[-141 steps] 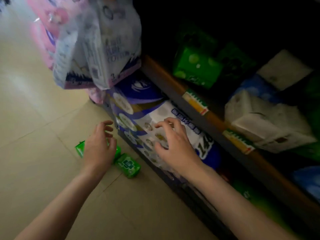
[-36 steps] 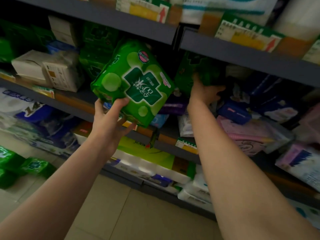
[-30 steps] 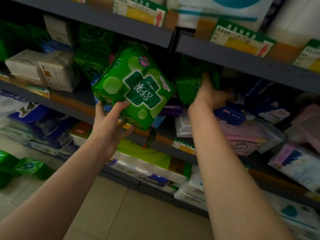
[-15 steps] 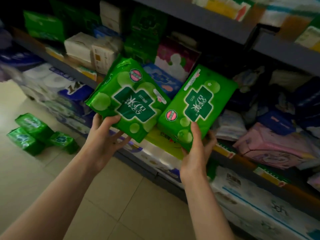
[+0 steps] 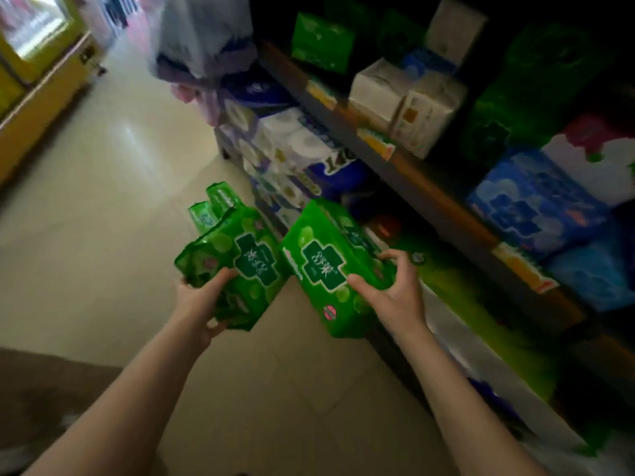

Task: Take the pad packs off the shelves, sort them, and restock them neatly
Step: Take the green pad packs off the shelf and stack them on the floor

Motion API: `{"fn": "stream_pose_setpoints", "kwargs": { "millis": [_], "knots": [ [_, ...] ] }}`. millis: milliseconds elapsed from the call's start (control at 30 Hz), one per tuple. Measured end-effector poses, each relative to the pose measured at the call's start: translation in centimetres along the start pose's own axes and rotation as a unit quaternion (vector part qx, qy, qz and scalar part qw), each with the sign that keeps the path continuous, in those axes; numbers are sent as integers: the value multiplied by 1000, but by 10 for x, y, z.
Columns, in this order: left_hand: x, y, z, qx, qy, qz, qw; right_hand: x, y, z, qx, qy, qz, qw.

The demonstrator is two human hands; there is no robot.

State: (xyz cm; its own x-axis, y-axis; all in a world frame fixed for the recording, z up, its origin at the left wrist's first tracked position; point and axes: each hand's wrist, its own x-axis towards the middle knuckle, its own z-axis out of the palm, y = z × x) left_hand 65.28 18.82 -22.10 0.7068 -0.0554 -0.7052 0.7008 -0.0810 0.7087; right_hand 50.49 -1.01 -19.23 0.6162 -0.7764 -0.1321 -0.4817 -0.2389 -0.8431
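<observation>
Pale beige tiled floor (image 5: pixel 103 207) runs up the aisle on my left, with the dark shelving unit (image 5: pixel 422 187) along the right edge of my view.

Nearest me, my two bare forearms reach forward over the tiles. My left hand (image 5: pixel 201 304) grips the near end of a glossy green plastic pad pack with a dark green cross label (image 5: pixel 237 262), thumb curled over its top face and fingers underneath. My right hand (image 5: pixel 395 293) holds a second green cross-labelled plastic pad pack (image 5: pixel 326 269), thumb pressed on its face and fingers curled round its far edge. Both packs are tilted, held above the floor just in front of the lowest shelf, nearly touching each other at their inner edges.

Just beyond the left pack, more small green pad packs on the floor (image 5: pixel 214 207) lie close to the foot of the shelving. Past them, white and blue wrapped tissue bundles (image 5: pixel 302 149) fill the bottom tier at its far end.

On the shelf above, near its front edge, sit white cardboard boxes (image 5: pixel 409 104), with a blue plastic pack (image 5: pixel 536 204) to their right and a green pack (image 5: pixel 321 41) farther back. Yellow price tags (image 5: pixel 376 142) line that shelf's lip. Farthest off, a yellow cabinet (image 5: pixel 37 63) stands across the aisle; the picture is blurred there.
</observation>
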Motion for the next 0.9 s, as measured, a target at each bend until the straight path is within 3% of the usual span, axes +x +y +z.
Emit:
{"fn": "stream_pose_setpoints", "kwargs": {
  "millis": [133, 300, 667, 900],
  "knots": [
    [59, -12, -72, 20, 88, -84, 992, 28, 13, 83, -169, -125, 22, 977],
    [119, -12, -102, 25, 113, -124, 986, 63, 24, 158, -274, -220, 31, 936],
    [265, -4, -94, 8, 124, -133, 983, 173, 70, 308, -206, -295, 138, 923],
    [360, -1, -104, -5, 175, -113, 978, 247, 82, 414, -202, -328, 61, 921]
  ]
}}
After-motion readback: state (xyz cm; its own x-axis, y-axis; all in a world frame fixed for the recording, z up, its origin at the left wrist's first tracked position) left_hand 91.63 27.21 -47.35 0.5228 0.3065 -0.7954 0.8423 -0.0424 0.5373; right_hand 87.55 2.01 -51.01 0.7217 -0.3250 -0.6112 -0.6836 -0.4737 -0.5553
